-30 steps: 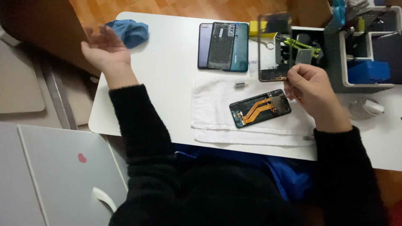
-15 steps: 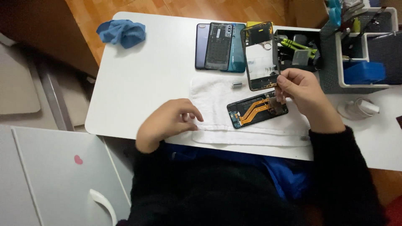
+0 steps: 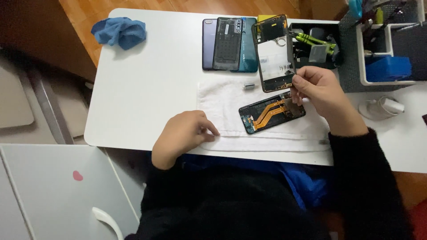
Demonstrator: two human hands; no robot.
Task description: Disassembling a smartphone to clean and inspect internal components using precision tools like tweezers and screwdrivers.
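While my left hand (image 3: 184, 135) rests loosely curled, holding nothing, on the towel (image 3: 222, 106) edge, my right hand (image 3: 322, 95) pinches the frame (image 3: 273, 53) by its lower corner, lifted off the phone (image 3: 271, 113). Phone lies opened on the towel, orange flex exposed; I judge disassembly midway. Beyond: small cylinder (image 3: 249, 86), back covers (image 3: 229, 44), tool tray (image 3: 313, 42), blue cloth (image 3: 119, 32).
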